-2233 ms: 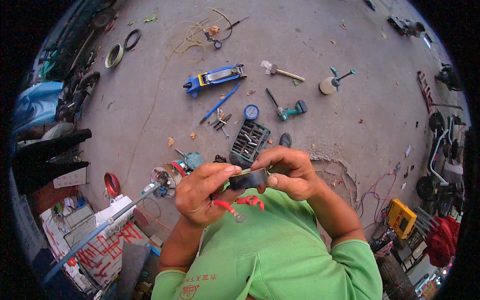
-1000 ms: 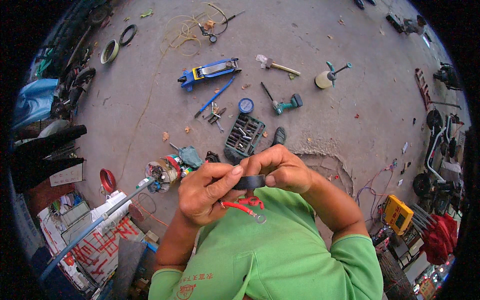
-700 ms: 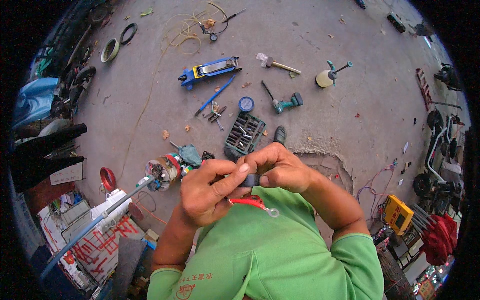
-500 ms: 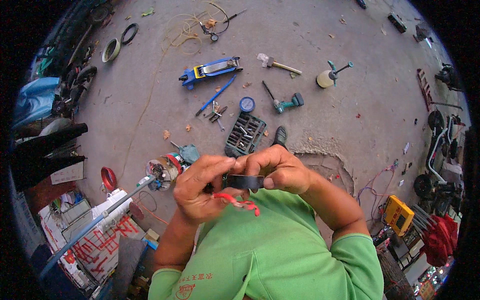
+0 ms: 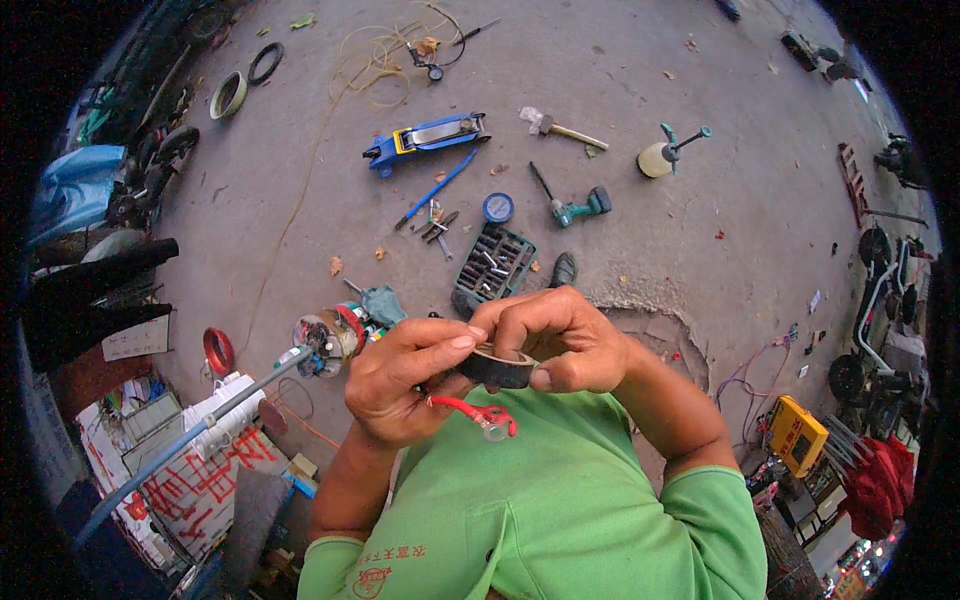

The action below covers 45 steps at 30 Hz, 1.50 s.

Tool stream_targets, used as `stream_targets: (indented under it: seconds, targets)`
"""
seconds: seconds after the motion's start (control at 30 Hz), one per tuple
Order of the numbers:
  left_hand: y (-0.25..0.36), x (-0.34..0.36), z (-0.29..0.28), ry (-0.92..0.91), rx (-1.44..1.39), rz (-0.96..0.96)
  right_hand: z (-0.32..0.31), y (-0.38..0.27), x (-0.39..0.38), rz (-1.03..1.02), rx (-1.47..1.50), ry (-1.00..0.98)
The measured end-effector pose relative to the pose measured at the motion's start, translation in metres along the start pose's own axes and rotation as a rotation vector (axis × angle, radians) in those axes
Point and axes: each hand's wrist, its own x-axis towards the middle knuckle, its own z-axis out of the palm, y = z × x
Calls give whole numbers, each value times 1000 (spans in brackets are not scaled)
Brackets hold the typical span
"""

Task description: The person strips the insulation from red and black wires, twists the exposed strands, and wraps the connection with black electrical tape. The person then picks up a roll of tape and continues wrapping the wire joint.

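Observation:
Close in front of my green shirt, my left hand (image 5: 398, 385) pinches a red cable (image 5: 458, 405) whose end carries a ring-shaped metal lug (image 5: 496, 431), sticking out below the fingers. My right hand (image 5: 575, 342) grips a roll of black tape (image 5: 500, 372), tilted so that part of its inner ring shows. The fingertips of both hands meet at the roll's upper left edge. What lies between those fingertips, and whether any tape is pulled off, is hidden.
Beyond my hands a socket case (image 5: 496, 262) lies on the concrete, near a round blue tin (image 5: 497, 208), a cordless impact wrench (image 5: 580, 208), a blue floor jack (image 5: 425, 138), a hammer (image 5: 565, 131) and a spray bottle (image 5: 657, 158). A yellow box (image 5: 797, 436) is at right.
The tape roll has tilted, so its inner ring now shows. The cable's lug has turned its round face into view and sits slightly lower. Both hands keep their grip.

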Motion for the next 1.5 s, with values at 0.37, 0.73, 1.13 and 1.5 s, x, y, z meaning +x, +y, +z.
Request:
stream_targets:
  seconds: [0.37, 0.73, 1.13, 1.5]
  targets:
    - [18, 7, -4, -116, 256, 72, 5, 3, -5, 56, 176, -10]
    - [5, 8, 6, -15, 3, -98, 1, 10, -7, 3, 249, -16]
    - [2, 13, 0, -53, 148, 32, -6, 11, 1, 40, 363, -13]
    - [2, 32, -13, -166, 246, 45, -22, -20, 19, 150, 10, 47]
